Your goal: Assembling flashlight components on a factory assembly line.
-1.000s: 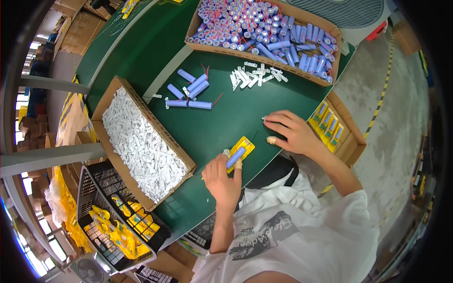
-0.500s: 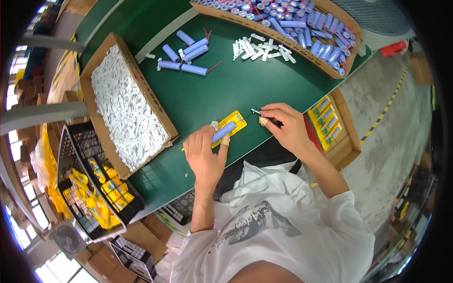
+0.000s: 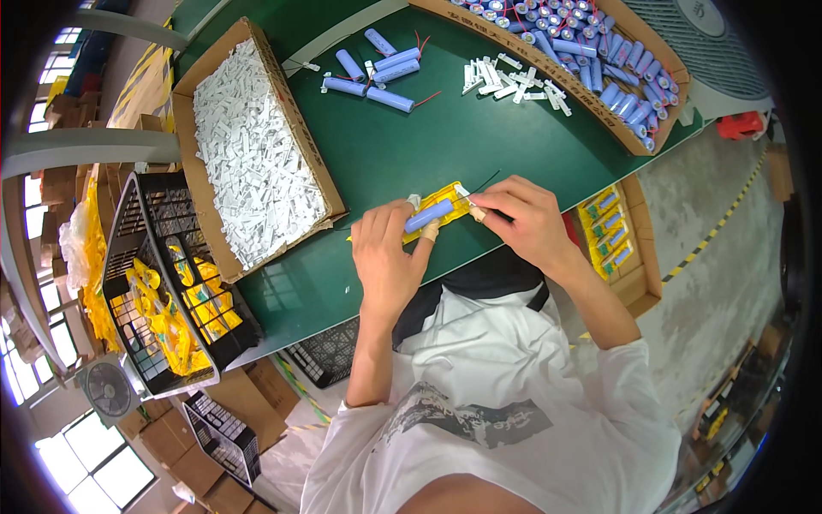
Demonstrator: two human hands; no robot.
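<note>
A shallow yellow plastic housing [image 3: 449, 195] lies at a slant near the front edge of the green table, with a blue cylindrical battery [image 3: 429, 218] in it. My left hand [image 3: 385, 261] is closed around the housing's left part, thumb along the near side. Tan covers wrap fingertips of both hands. At the housing's right end, my right hand [image 3: 524, 221] pinches a small white plastic piece [image 3: 463, 192], which appears to touch the housing. A thin dark wire [image 3: 489, 180] sticks up beside those fingers. My fingertips partly hide the white piece.
On the left stands a cardboard box [image 3: 295, 128] of white pieces, beside a black crate [image 3: 244, 338] with yellow parts. Loose batteries [image 3: 390, 98] and white pieces [image 3: 505, 81] lie farther back. A box [image 3: 548, 51] of batteries is behind; another box [image 3: 644, 295] holds filled yellow housings.
My right hand has brought the white piece from just off the housing onto its right end. My left hand keeps its hold. The whole view has shifted slightly.
</note>
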